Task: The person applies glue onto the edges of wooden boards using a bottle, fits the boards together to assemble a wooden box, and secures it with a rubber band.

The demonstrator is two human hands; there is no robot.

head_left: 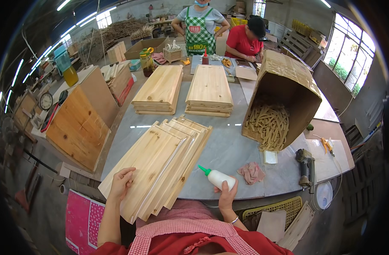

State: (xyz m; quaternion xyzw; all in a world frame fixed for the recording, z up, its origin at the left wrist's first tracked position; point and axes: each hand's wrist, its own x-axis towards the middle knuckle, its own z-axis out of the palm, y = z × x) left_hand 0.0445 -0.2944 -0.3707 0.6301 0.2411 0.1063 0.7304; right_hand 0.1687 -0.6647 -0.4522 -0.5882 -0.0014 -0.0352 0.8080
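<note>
Several pale wooden boards [145, 163] lie slanted at the table's near edge, stacked and fanned out in steps to the right. White lines that look like glue run along some of their exposed right edges. My left hand [122, 182] is over the top board's near left part, its fingers curled together; whether anything is between them is hidden. To the right of the boards, my right hand [226, 193] grips a white squeeze bottle [221, 179] by its lower end. The bottle's green nozzle points up and left toward the board edges, apart from them.
Two board stacks [158, 87] [208, 87] stand farther back. At right are a tipped carton [293, 85] of wooden strips [269, 123], a pink rag [251, 173], a nail gun [305, 170] and an air blow gun [327, 145]. Two people [201, 29] [245, 40] are across the table.
</note>
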